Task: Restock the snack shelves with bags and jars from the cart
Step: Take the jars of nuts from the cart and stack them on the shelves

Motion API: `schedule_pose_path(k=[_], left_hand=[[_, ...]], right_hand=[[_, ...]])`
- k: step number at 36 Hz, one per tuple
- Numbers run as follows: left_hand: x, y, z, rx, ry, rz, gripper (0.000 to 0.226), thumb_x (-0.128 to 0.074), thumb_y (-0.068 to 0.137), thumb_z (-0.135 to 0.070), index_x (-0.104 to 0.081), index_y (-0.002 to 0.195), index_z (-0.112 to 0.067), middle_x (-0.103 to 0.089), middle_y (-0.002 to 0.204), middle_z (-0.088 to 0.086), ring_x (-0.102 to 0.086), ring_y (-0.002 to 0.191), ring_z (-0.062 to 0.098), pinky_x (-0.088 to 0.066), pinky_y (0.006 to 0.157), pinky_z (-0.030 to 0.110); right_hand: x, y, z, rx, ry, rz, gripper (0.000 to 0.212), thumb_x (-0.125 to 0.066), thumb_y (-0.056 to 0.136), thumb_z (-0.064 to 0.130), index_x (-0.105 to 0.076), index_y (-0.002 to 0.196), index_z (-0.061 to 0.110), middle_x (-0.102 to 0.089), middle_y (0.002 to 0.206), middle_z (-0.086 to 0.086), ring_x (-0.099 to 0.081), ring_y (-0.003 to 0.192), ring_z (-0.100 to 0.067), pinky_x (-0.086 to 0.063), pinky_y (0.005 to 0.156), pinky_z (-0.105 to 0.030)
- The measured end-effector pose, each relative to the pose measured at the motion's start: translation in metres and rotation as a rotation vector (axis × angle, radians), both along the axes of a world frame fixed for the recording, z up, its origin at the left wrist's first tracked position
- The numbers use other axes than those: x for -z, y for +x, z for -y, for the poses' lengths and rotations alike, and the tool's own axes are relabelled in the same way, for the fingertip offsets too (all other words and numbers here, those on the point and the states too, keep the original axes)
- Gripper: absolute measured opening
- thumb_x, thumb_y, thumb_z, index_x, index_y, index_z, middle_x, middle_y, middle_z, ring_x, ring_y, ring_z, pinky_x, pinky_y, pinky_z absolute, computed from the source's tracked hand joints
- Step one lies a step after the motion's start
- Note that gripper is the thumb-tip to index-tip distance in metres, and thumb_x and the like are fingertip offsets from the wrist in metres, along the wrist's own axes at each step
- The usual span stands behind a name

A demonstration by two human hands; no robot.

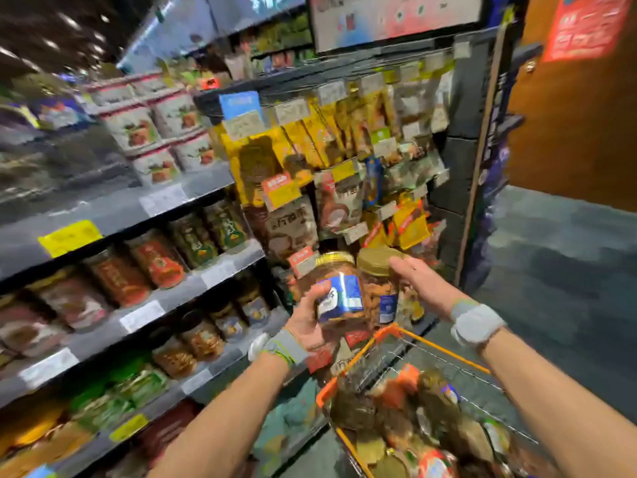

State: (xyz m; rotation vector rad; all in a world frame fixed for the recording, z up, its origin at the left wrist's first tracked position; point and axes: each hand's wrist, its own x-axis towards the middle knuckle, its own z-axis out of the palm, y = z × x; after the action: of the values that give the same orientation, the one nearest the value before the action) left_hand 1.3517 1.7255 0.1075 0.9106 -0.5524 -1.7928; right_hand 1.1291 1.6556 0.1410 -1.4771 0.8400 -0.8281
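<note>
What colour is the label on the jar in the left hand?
Blue and white label, clearest in the head view.

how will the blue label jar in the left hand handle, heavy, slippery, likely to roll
Probably heavy for its size: the blue-label jar looks filled to its lid. Its smooth wall may be slippery, though the left hand wraps its side. Being round, it would likely roll if laid down. It might knock the second jar the right hand holds.
</note>
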Motion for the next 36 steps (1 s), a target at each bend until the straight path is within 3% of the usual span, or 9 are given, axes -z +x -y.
schedule_pose_path(k=[2, 8, 13, 18, 21, 26, 29, 32, 36], left_hand=[[-0.019, 0.02, -0.029, -0.077, -0.053, 0.0, 0.087, -0.102, 0.039, -0.028, -0.073, 0.116, 0.0, -0.072, 0.112, 0.022, -0.072, 0.095, 0.034, -0.052, 0.095, 0.05], [-0.07, 0.063, -0.094, -0.181, -0.096, 0.161, 0.072, -0.096, 0.054, -0.033, -0.074, 0.117, -0.006, -0.072, 0.114, 0.019, -0.071, 0.099, 0.031, -0.049, 0.101, 0.051], [-0.128, 0.114, -0.14, -0.462, -0.199, 0.485, 0.049, -0.078, 0.066, -0.015, -0.068, 0.112, -0.002, -0.077, 0.09, 0.005, -0.074, 0.075, 0.015, -0.059, 0.067, 0.028], [-0.162, 0.169, -0.161, -0.741, -0.313, 0.751, 0.041, -0.085, 0.073, -0.008, -0.06, 0.104, -0.018, -0.074, 0.103, 0.01, -0.07, 0.086, 0.016, -0.058, 0.081, 0.031], [-0.184, 0.206, -0.172, -0.805, -0.365, 0.793, 0.079, -0.095, 0.053, -0.028, -0.06, 0.122, -0.011, -0.074, 0.112, 0.013, -0.071, 0.098, 0.025, -0.059, 0.09, 0.042], [-0.207, 0.26, -0.184, -0.881, -0.427, 0.838, 0.061, -0.091, 0.068, -0.003, -0.058, 0.119, -0.006, -0.075, 0.107, 0.009, -0.072, 0.092, 0.018, -0.058, 0.077, 0.028], [-0.222, 0.287, -0.187, -0.894, -0.464, 0.875, 0.075, -0.096, 0.054, -0.02, -0.06, 0.12, -0.008, -0.076, 0.108, 0.007, -0.073, 0.098, 0.021, -0.059, 0.086, 0.033], [-0.239, 0.318, -0.191, -0.89, -0.515, 0.911, 0.064, -0.094, 0.063, -0.011, -0.062, 0.118, -0.011, -0.076, 0.108, 0.004, -0.073, 0.096, 0.015, -0.058, 0.085, 0.028], [-0.254, 0.348, -0.194, -0.847, -0.542, 0.981, 0.06, -0.093, 0.069, -0.017, -0.062, 0.12, -0.018, -0.076, 0.11, -0.002, -0.071, 0.103, 0.013, -0.056, 0.093, 0.031]], right_hand=[[-0.011, 0.038, -0.015, -0.091, -0.016, 0.062, 0.094, -0.074, 0.066, 0.074, -0.059, 0.132, 0.009, -0.068, 0.127, 0.002, -0.062, 0.119, -0.012, -0.046, 0.105, -0.028], [-0.055, 0.114, -0.046, -0.159, -0.021, 0.16, 0.07, -0.079, 0.07, 0.057, -0.068, 0.12, 0.009, -0.072, 0.12, -0.006, -0.067, 0.109, -0.017, -0.05, 0.099, -0.033], [-0.114, 0.19, -0.069, -0.204, -0.05, 0.199, 0.109, -0.084, 0.046, 0.076, -0.051, 0.129, 0.013, -0.069, 0.117, -0.007, -0.068, 0.098, -0.013, -0.053, 0.09, -0.035], [-0.157, 0.257, -0.088, -0.296, 0.077, 0.311, 0.089, -0.085, 0.052, 0.054, -0.047, 0.129, 0.03, -0.066, 0.12, -0.009, -0.065, 0.113, -0.029, -0.049, 0.1, -0.059], [-0.175, 0.298, -0.096, -0.337, 0.069, 0.352, 0.076, -0.071, 0.066, 0.043, -0.046, 0.134, 0.024, -0.062, 0.128, -0.016, -0.063, 0.112, -0.032, -0.054, 0.09, -0.047], [-0.196, 0.342, -0.106, -0.378, -0.08, 0.3, 0.075, -0.08, 0.07, 0.053, -0.055, 0.127, 0.011, -0.067, 0.123, -0.011, -0.066, 0.11, -0.024, -0.054, 0.095, -0.044], [-0.215, 0.359, -0.124, -0.361, -0.18, 0.265, 0.036, -0.074, 0.083, 0.043, -0.061, 0.097, 0.012, -0.069, 0.08, 0.004, -0.065, 0.069, -0.005, -0.052, 0.061, -0.018], [-0.239, 0.386, -0.141, -0.358, -0.208, 0.279, 0.021, -0.058, 0.098, 0.028, -0.059, 0.081, 0.017, -0.061, 0.056, 0.009, -0.055, 0.044, 0.0, -0.042, 0.041, -0.013], [-0.256, 0.409, -0.138, -0.369, -0.256, 0.198, 0.024, -0.065, 0.091, 0.037, -0.067, 0.086, 0.013, -0.073, 0.073, -0.003, -0.065, 0.057, -0.009, -0.049, 0.05, -0.018]])
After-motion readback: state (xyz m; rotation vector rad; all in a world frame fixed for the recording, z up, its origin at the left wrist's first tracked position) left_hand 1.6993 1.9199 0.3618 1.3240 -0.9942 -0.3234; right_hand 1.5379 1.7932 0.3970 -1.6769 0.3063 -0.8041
